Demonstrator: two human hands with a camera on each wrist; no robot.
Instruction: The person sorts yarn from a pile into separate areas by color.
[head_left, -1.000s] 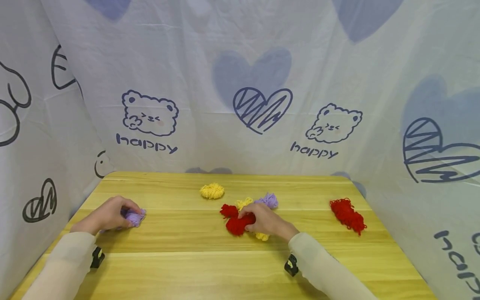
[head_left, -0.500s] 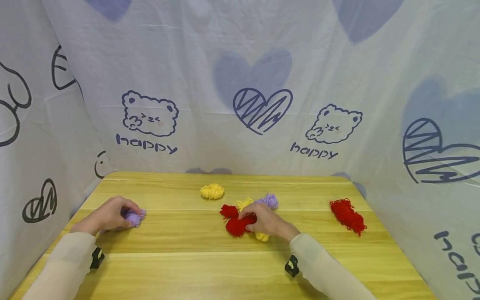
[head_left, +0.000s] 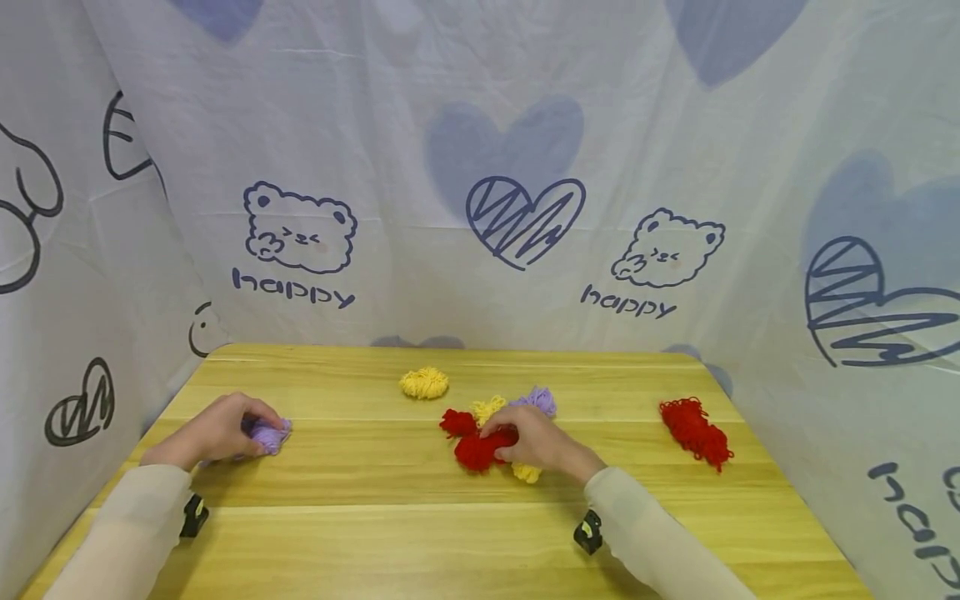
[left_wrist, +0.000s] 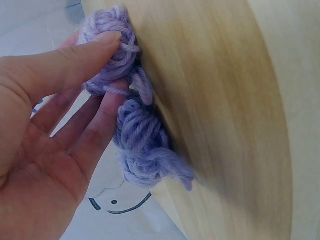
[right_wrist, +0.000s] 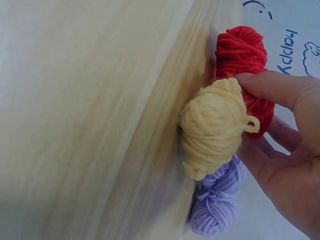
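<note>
At the table's left side my left hand [head_left: 221, 429] pinches a purple yarn bundle [left_wrist: 107, 60] between thumb and fingers. Another purple yarn bundle [left_wrist: 142, 145] lies against it in the left wrist view. Near the middle, the thumb and fingers of my right hand [head_left: 536, 440] grip a red yarn bundle [head_left: 477, 453] low over the wood. Close around it are a smaller-looking red yarn bundle [head_left: 457, 422], a yellow one [head_left: 489, 408] and a purple yarn bundle [head_left: 538, 400]. A second yellow yarn bundle [right_wrist: 212, 130] sits on the near side, partly covered by the hand in the head view.
A lone yellow yarn bundle [head_left: 424, 382] lies toward the back of the wooden table [head_left: 360, 542]. Farther right is a loopy red yarn bundle [head_left: 696, 433]. A printed white cloth [head_left: 420, 275] hangs behind the table and along both sides.
My right hand has shifted slightly to the right along with the red yarn bundle, and the nearer yellow one has shifted slightly too. The left hand stays in place.
</note>
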